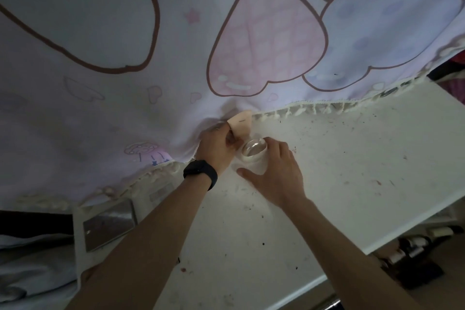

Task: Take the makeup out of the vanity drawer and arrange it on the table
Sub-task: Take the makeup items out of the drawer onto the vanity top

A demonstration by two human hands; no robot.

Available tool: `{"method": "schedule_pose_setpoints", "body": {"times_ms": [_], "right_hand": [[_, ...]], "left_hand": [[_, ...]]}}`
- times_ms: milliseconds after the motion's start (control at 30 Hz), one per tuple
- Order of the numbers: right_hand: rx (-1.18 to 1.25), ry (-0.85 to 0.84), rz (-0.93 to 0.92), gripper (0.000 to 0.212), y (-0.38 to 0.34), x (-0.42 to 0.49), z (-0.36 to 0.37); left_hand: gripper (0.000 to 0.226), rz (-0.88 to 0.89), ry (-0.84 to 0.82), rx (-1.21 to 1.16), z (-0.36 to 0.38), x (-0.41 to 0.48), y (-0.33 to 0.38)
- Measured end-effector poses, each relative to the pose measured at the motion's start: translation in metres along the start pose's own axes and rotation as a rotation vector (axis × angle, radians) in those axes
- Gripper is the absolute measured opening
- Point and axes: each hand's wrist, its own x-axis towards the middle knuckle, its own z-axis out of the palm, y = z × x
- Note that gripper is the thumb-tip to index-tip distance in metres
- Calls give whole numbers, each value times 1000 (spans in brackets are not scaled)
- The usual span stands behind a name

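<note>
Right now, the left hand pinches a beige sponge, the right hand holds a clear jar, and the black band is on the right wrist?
No: the head view shows the black band on the left wrist. The left hand with sponge and right hand with jar: correct.

Matt stained white table (339, 171); printed cloth curtain (125, 95); glossy clear jar (254, 152).

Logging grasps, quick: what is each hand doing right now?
left hand: closed, pinching the sponge.
right hand: closed round the jar, which stands on the table.
</note>
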Motion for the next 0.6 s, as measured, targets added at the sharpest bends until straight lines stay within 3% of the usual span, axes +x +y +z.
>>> {"method": "schedule_pose_setpoints", "body": {"times_ms": [133, 233, 400, 600], "right_hand": [[-137, 252, -40, 70, -3, -1, 18], [-154, 327, -77, 61, 1, -2, 25], [-117, 332, -93, 60, 4, -3, 25], [-47, 209, -65, 72, 3, -2, 18]], "left_hand": [[8, 40, 4, 88, 0, -1, -2], [10, 41, -2, 84, 0, -1, -2], [14, 8, -10, 72, -1, 2, -2], [13, -32, -28, 41, -2, -1, 3]]}}
